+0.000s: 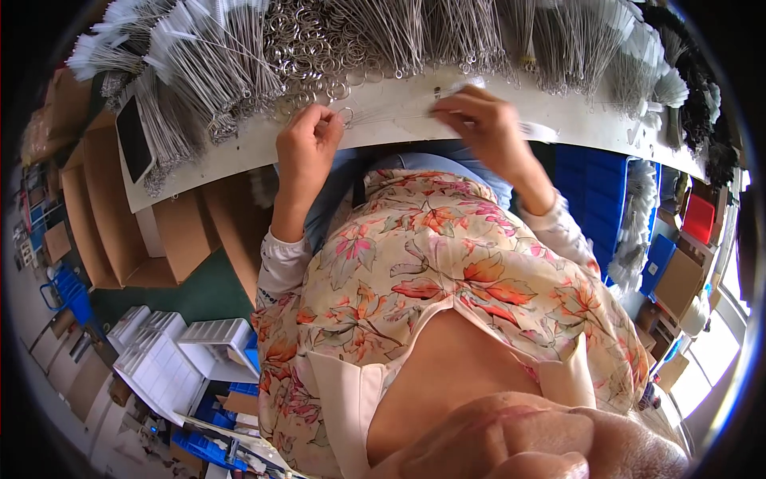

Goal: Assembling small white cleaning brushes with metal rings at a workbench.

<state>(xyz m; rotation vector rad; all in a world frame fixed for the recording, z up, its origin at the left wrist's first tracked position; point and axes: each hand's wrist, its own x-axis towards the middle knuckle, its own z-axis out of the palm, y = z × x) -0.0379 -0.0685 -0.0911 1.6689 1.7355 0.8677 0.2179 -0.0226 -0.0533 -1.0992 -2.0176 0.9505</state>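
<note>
At the table's front edge my left hand (307, 142) is closed in a pinch on a metal split ring (345, 117). From the ring, thin metal wires (391, 118) run toward my right hand (483, 120), faint and blurred. That hand hovers just over the table edge, fingers bent and smeared by motion, so its grip is unclear. Beyond my left hand spreads a heap of loose split rings (319, 48). Bundles of wire-handled brushes (211, 60) with white bristles lie on both sides of it.
The white table (183, 177) curves across the front, with a dark phone (136, 137) at its left. A white rounded object (539, 132) lies by my right wrist. Cardboard boxes (148, 231) stand below left. A blue bin (589, 191) stands below right. Black-bristled brushes (702, 104) lie far right.
</note>
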